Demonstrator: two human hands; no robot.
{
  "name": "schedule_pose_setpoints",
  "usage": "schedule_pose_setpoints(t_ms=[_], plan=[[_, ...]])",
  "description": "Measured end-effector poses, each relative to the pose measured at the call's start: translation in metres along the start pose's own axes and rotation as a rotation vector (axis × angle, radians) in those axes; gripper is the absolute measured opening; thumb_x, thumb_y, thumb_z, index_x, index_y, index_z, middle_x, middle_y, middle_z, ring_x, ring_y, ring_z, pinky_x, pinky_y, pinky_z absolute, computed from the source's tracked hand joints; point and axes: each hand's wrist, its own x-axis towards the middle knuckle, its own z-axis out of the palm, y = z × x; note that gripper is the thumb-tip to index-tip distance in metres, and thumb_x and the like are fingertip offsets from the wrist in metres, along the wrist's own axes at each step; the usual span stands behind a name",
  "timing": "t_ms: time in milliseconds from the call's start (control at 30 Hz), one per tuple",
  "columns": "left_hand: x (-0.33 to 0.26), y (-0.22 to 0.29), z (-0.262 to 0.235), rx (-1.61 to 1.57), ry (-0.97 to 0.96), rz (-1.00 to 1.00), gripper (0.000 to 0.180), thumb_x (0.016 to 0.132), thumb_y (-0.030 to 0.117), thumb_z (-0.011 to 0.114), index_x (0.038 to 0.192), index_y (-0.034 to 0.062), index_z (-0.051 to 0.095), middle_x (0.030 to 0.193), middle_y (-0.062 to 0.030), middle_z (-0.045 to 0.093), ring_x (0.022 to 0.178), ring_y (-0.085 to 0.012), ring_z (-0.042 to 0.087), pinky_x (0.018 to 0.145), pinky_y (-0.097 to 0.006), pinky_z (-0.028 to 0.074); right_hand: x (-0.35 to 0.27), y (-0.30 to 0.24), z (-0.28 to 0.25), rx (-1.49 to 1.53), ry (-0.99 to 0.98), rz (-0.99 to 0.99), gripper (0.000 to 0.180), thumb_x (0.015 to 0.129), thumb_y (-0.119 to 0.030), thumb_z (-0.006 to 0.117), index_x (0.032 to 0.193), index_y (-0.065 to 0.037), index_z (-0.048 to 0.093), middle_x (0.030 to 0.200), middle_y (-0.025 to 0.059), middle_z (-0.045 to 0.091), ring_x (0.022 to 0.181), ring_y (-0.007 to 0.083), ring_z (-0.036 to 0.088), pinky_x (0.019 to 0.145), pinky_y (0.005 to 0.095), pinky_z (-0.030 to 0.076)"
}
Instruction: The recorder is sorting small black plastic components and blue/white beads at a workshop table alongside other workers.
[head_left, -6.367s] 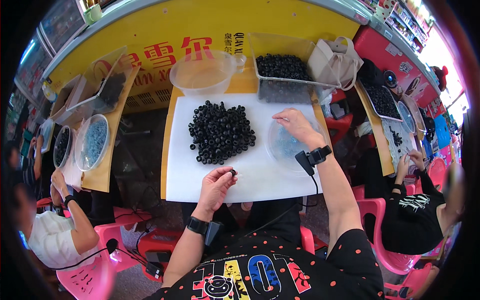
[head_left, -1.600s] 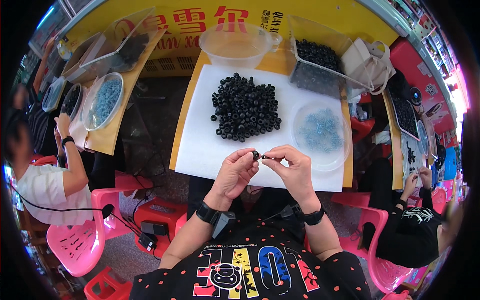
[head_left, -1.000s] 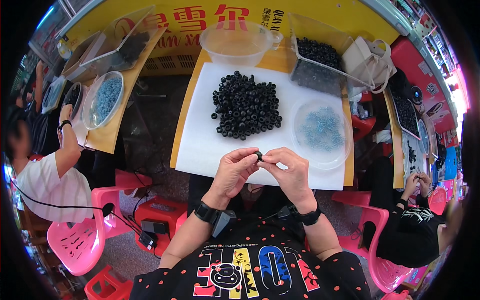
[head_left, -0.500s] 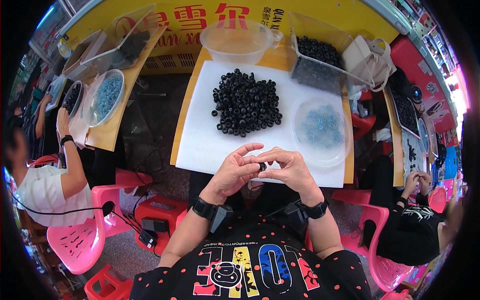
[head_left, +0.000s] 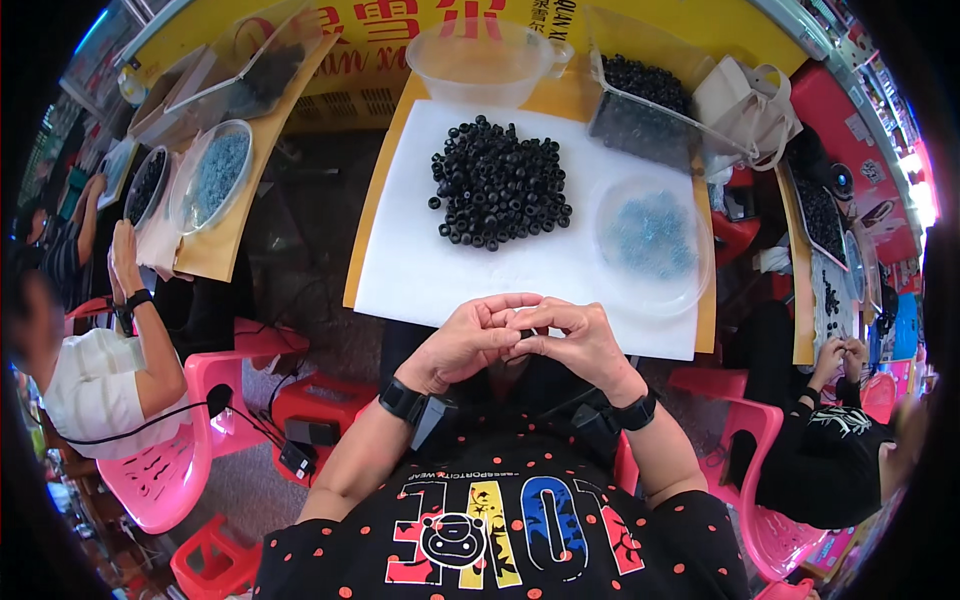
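Just past the near edge of the white sheet, my left hand (head_left: 468,340) and my right hand (head_left: 575,345) meet fingertip to fingertip. Between their pinched thumbs and fingers is a small black bead (head_left: 527,334), mostly covered by the fingers. Ahead of them, a pile of black beads (head_left: 500,185) with holes lies on the white sheet (head_left: 400,260). To the right of the pile sits a shallow round clear dish (head_left: 690,290) holding small pale-blue translucent pieces (head_left: 648,235), too fine to make out singly.
A clear plastic tub (head_left: 480,70) stands at the table's far edge. Right of it are a clear bin (head_left: 600,130) of black beads and a cream bag (head_left: 745,105). People work at side tables, on pink chairs (head_left: 150,480). A red stool (head_left: 318,415) stands at my left.
My view has shifted, so the table sits slightly higher in the picture. My fingers have drawn closer together round the bead, and my left index finger has come down.
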Motion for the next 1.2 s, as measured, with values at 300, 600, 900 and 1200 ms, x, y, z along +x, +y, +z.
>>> schedule_pose_setpoints(t_ms=[300, 600, 900, 1200], plan=[[0.018, 0.019, -0.005, 0.198, 0.188, 0.167, 0.056, 0.094, 0.011, 0.07, 0.142, -0.0031, 0.044, 0.119, -0.0167, 0.068, 0.098, -0.0199, 0.071, 0.085, -0.03, 0.059, 0.024, -0.001, -0.02, -0.179, 0.096, -0.049, 0.027, 0.086, -0.01, 0.075, 0.113, -0.008, 0.075, 0.102, 0.0076, 0.074, 0.085, 0.0142, 0.069, 0.074, 0.0275, 0.053], [0.023, 0.009, -0.02, 0.055, 0.272, 0.249, 0.04, 0.103, 0.018, 0.055, 0.138, 0.0002, 0.047, 0.115, -0.0178, 0.066, 0.101, -0.0224, 0.068, 0.091, -0.035, 0.057, 0.07, -0.103, -0.122, -0.3, 0.644, -0.361, 0.027, 0.093, 0.003, 0.059, 0.117, -0.001, 0.069, 0.099, 0.0044, 0.072, 0.085, 0.0085, 0.066, 0.079, 0.0236, 0.052], [0.019, 0.007, -0.022, -0.007, 0.262, 0.272, 0.035, 0.104, 0.016, 0.052, 0.136, 0.0009, 0.048, 0.112, -0.0169, 0.067, 0.098, -0.0214, 0.068, 0.091, -0.035, 0.057, 0.126, -0.055, -0.159, -0.978, 0.695, -0.464, 0.018, 0.085, -0.013, 0.071, 0.102, -0.008, 0.074, 0.092, 0.0118, 0.073, 0.088, 0.0283, 0.066, 0.082, 0.0382, 0.052], [0.024, 0.01, -0.016, 0.033, 0.347, 0.202, 0.028, 0.101, 0.012, 0.058, 0.127, 0.0014, 0.055, 0.109, -0.0141, 0.068, 0.094, -0.0192, 0.068, 0.089, -0.032, 0.057, 0.101, 0.054, -0.092, -1.036, 0.289, -0.091, 0.015, 0.075, -0.014, 0.077, 0.09, -0.011, 0.078, 0.08, 0.0049, 0.071, 0.091, 0.0278, 0.062, 0.086, 0.0415, 0.048]])
